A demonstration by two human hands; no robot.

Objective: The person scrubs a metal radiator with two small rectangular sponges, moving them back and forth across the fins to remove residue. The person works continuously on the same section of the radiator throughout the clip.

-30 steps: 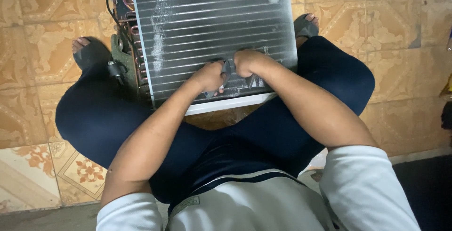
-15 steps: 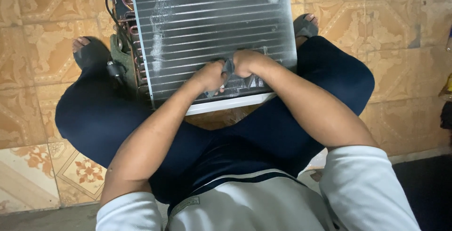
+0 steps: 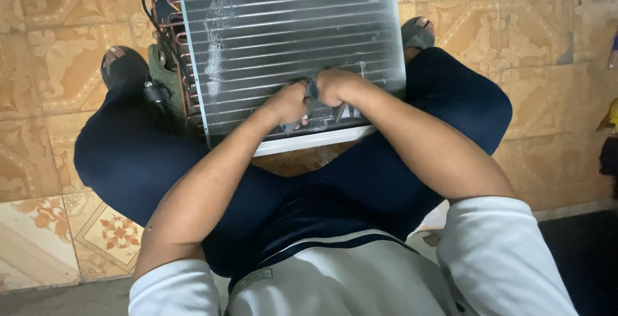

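Head view, from the left: copper tubing [image 3: 172,45] edges a finned coil panel [image 3: 290,39], cut off at the top, standing between the knees. Left hand [image 3: 288,102] and right hand [image 3: 336,86] press curled against its lower fins around a small dark tool [image 3: 311,90], mostly hidden; grip unclear.

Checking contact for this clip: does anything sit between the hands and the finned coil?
Nothing visible does. Left hand and right hand rest directly on the finned coil, sharing a small dark tool between them.
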